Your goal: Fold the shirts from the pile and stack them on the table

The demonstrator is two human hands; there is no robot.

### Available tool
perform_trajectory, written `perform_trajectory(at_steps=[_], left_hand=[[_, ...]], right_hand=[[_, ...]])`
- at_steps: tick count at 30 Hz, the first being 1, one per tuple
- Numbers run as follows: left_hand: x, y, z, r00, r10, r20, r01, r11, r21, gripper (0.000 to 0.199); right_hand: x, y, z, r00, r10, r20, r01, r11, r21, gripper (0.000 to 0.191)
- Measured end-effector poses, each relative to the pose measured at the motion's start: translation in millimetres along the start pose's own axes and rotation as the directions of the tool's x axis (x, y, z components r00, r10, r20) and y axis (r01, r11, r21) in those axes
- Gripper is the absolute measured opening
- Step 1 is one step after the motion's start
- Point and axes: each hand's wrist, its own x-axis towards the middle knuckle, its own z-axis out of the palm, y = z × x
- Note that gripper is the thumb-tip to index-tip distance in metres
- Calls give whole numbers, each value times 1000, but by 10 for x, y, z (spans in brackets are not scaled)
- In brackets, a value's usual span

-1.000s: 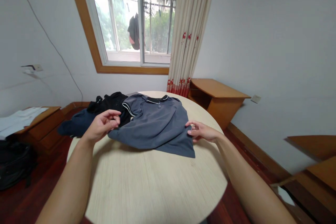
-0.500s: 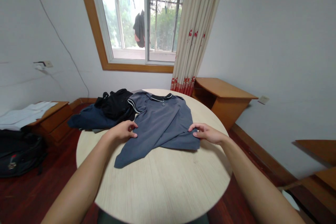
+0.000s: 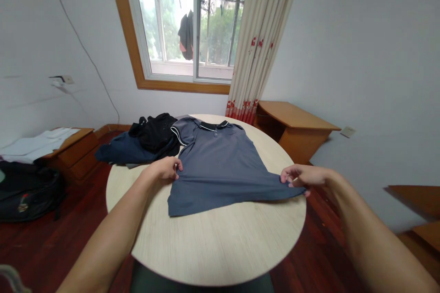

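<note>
We've got the grey polo shirt [image 3: 222,160] on the round table [image 3: 223,252], collar toward the window [image 3: 220,32], beside a dark clothes pile [image 3: 151,137]. Our left hand [image 3: 167,168] is pinching its side edge, and our right hand [image 3: 304,176] is clamped on a hem corner.

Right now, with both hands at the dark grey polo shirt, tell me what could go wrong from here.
The right hand holds a lower corner of the dark grey polo shirt out at the rim of the round, pale wooden table, so that side might slip over the edge or get stretched askew.
The shirt's white-trimmed short sleeve lies right by the heap of black and navy clothes, so a tug could perhaps catch or shift the heap.
</note>
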Motion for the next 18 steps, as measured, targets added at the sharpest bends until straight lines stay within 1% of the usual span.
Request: perform_trajectory(at_steps=[2, 3, 5, 6, 8, 9, 11, 12, 13, 14, 15, 18], left_hand=[[-13, 47, -6, 999, 12, -40, -12, 1000, 17, 27], [-16, 71, -2, 998, 38, -51, -37, 999, 12, 24], [-23, 123, 13, 993, 113, -21, -114, 993, -36, 25], [-33, 153, 25, 988, 153, 21, -151, 986, -70, 27], [-74, 228, 53, 964, 213, 158, -194, 973, -126, 33], [-107, 274, 70, 943, 236, 236, -208, 968, -139, 37], [-192, 380, 112, 884, 278, 376, -243, 960, -139, 43], [-238, 438, 140, 856, 293, 426, -267, 956, -122, 45], [-282, 498, 173, 840, 304, 450, -297, 951, -89, 46], [-321, 557, 210, 836, 310, 452, -329, 944, -37, 47], [-353, 614, 250, 846, 311, 434, -358, 933, 30, 46], [-413, 754, 351, 888, 298, 349, -382, 902, 200, 33]], right_hand=[[101, -4, -1, 999, 22, -49, -26, 996, -81, 33], [172, -33, 16, 996, -4, -90, -8, 991, -136, 30], [349, -143, 85, 978, -132, -164, 84, 959, -271, 25], [449, -219, 137, 959, -217, -184, 146, 930, -337, 24], [663, -387, 270, 911, -351, -216, 231, 868, -439, 26], [772, -468, 346, 889, -392, -236, 249, 847, -469, 29], [987, -600, 507, 846, -453, -282, 267, 817, -511, 35], [1090, -645, 584, 825, -475, -307, 263, 802, -536, 38], [1189, -673, 656, 806, -493, -329, 252, 788, -561, 42], [1280, -685, 720, 790, -504, -350, 237, 776, -585, 45], [1363, -682, 776, 775, -512, -371, 216, 766, -606, 48], [1535, -614, 886, 726, -520, -450, 148, 757, -636, 55]])
